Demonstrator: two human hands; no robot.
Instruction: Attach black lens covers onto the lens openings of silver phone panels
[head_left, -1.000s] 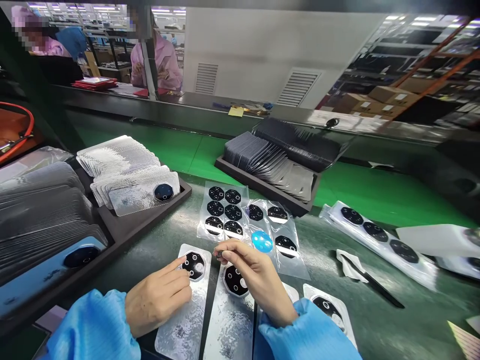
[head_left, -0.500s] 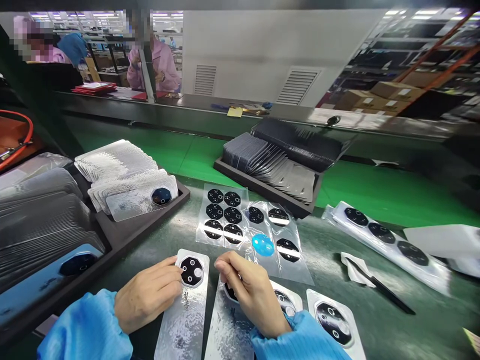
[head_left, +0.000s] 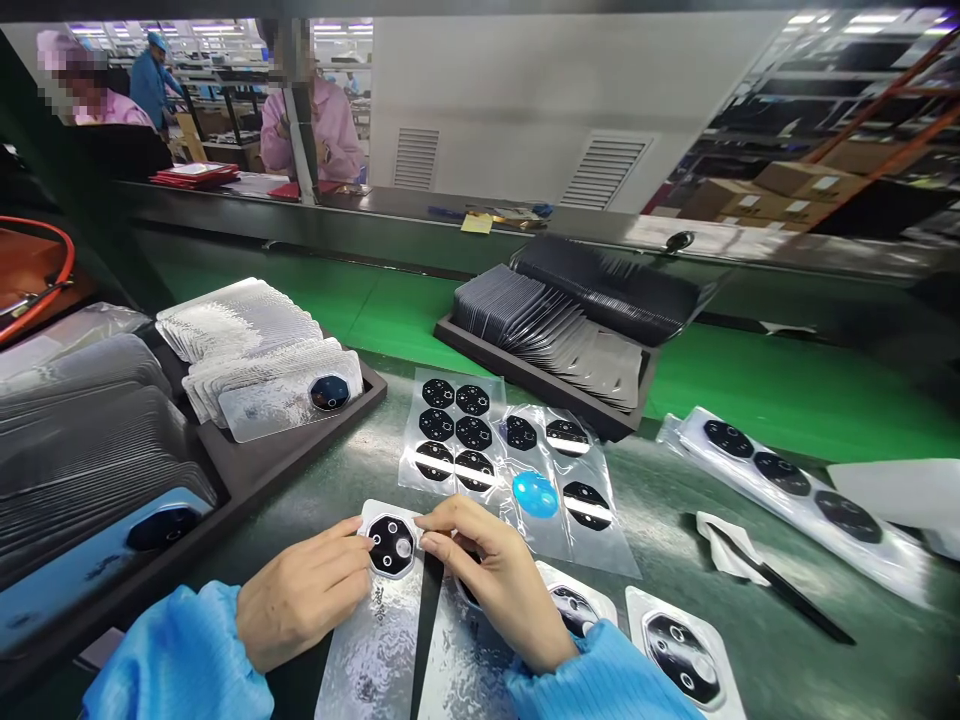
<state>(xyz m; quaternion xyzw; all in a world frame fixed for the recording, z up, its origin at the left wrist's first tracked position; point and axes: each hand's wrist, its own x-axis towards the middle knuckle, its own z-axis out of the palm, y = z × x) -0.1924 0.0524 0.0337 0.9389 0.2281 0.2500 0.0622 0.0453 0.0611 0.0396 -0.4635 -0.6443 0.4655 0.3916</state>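
A silver phone back cover [head_left: 375, 640] with a black octagonal camera plate [head_left: 392, 546] near its top lies in front of me. My left hand [head_left: 307, 590] is closed, its fingertips on the cover's left edge beside the plate. On the opposite edge, the thumb and forefinger of my right hand [head_left: 495, 580] pinch near the top corner. Beneath the right hand lies a second silver cover [head_left: 465, 670], partly hidden. Two more covers are to the right, one partly behind my wrist and another cover [head_left: 684, 655] in plainer view.
Clear sheets [head_left: 416, 480] carry several black octagonal stickers and a blue round piece [head_left: 535, 494]. Trays of stacked covers stand left [head_left: 300, 470] and at the back [head_left: 525, 395]. At right lie a black-handled tool [head_left: 806, 603] and a bagged strip [head_left: 814, 540]. People work beyond the bench.
My right hand has come left and its thumb and forefinger now meet the cover's upper right edge. My left hand stays on the left edge. The view has shifted slightly.
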